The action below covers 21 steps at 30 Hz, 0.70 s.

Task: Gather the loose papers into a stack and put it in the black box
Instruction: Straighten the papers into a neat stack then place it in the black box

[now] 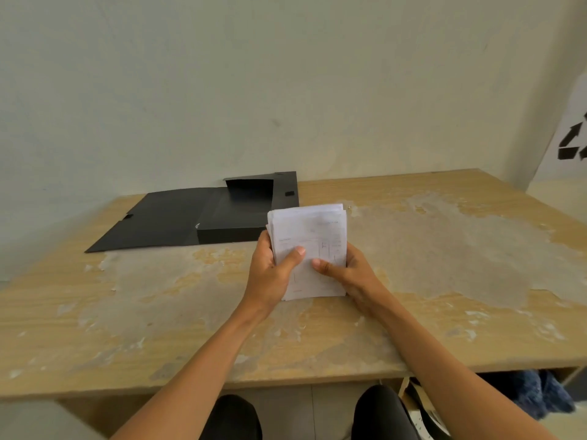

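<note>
The left thumb (295, 254) lies pressed across the front sheet of the stack of papers (313, 228), and the right thumb (324, 265) presses the same face from the other side, the two tips near each other. The remaining fingers of both hands curl round the side edges to the back (hidden there by the paper), so each hand is clamped on the stack. The left hand (271, 274) takes the left edge and the right hand (352, 271) the right edge, both low on the sheets. The stack stands upright, leaning slightly away, its lower edge at the counter (444, 249); whether it touches cannot be told. Both forearms reach in from below, converging, wrists above the worn surface. The black box (235, 214) lies open just behind and left of the stack, its lid spread flat leftward.
</note>
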Each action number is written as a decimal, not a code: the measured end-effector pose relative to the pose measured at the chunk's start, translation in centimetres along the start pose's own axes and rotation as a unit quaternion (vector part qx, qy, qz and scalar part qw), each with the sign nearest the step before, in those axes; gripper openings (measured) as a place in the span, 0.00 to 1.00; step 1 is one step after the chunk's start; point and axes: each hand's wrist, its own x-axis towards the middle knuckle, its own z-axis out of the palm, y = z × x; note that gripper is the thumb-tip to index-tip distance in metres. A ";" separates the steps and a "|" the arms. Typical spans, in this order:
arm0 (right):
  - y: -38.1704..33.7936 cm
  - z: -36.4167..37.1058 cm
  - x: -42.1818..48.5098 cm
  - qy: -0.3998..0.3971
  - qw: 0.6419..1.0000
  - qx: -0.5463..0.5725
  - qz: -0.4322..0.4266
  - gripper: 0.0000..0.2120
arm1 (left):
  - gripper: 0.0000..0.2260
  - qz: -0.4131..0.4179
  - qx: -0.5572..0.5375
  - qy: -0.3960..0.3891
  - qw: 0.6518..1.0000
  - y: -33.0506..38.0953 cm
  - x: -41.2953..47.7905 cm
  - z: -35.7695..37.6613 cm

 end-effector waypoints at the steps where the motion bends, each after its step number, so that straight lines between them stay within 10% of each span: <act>1: 0.0 0.0 0.0 0.007 1.000 -0.006 -0.001 0.17 | 0.18 -0.006 0.002 0.001 1.000 0.1 0.0 0.0; 7: -5.8 -0.6 2.5 -0.065 0.960 -0.270 -0.035 0.15 | 0.36 0.117 0.195 0.020 0.974 5.4 2.5 -4.0; 10: -8.3 0.1 3.9 -0.100 0.902 -0.415 -0.064 0.14 | 0.21 0.025 0.233 -0.127 0.964 7.3 3.6 -5.0; 15: -7.6 -0.9 3.7 0.026 0.992 -0.122 -0.018 0.28 | 0.07 -0.015 0.095 -0.036 0.995 5.2 3.0 -5.2; 21: -4.1 0.3 2.9 0.003 1.000 0.006 -0.005 0.19 | 0.08 -0.012 0.018 0.003 1.000 3.3 1.9 -4.7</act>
